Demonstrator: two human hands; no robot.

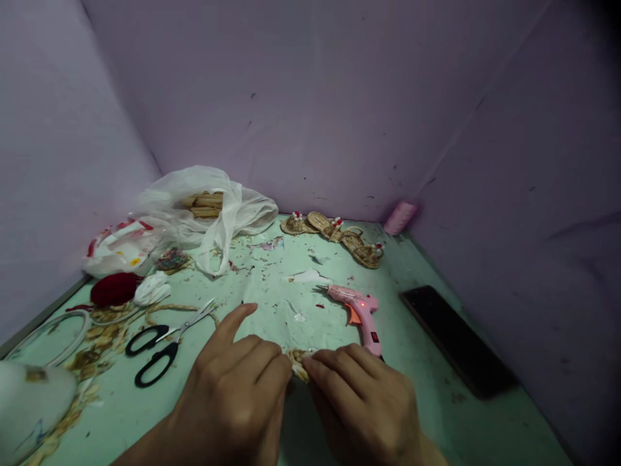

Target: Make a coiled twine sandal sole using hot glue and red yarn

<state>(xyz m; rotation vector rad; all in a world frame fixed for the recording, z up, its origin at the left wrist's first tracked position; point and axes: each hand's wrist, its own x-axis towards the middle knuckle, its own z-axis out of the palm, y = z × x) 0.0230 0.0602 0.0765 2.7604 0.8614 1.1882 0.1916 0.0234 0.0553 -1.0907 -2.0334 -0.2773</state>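
Between my two hands at the bottom centre is a small piece of braided straw-coloured fibre (297, 364), mostly covered by the fingers. My left hand (237, 382) grips its left side, with the index finger sticking up. From the other side my right hand (361, 395) pinches the same piece. Just beyond the right hand lies a pink glue gun (353, 304) with a lit red light, its nozzle pointing left. Black-handled scissors (167, 346) rest partly open to the left of my left hand.
Small woven slippers with beads (334, 230) line the back wall. A white plastic bag (218, 207), dark red yarn (115, 289) and white yarn (152, 288) sit at back left. A phone (456, 340) lies right, a pink roll (400, 217) in the corner. Scraps litter the green surface.
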